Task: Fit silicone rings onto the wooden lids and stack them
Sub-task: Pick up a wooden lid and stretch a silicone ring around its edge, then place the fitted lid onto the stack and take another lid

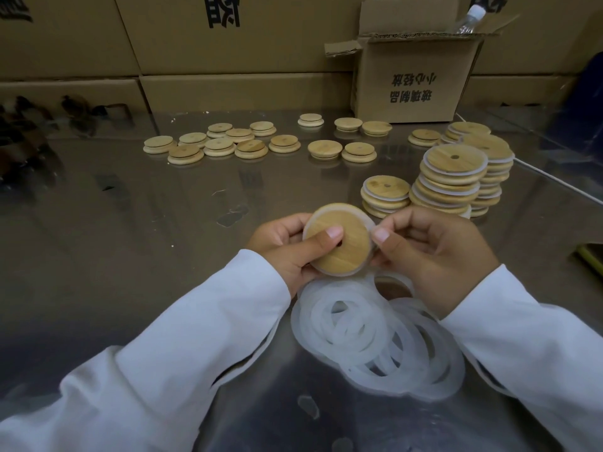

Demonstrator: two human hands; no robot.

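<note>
My left hand (287, 246) holds a round wooden lid (346, 246) upright over the table, thumb pressed on its face near the centre hole. A white silicone ring (372, 228) runs around the lid's rim. My right hand (430, 252) pinches that ring at the lid's right edge. Below my hands lies a pile of loose silicone rings (375, 340). Stacks of ringed lids (450, 181) stand to the right, with a short stack (385, 194) in front of them. Several bare wooden lids (228, 143) are scattered across the far side of the table.
The table (130, 223) is shiny metal. An open cardboard box (411, 76) stands at the back right with a plastic bottle (470, 17) sticking out. Large cartons (195, 44) wall off the back. A dark blue object (584, 102) sits at the far right.
</note>
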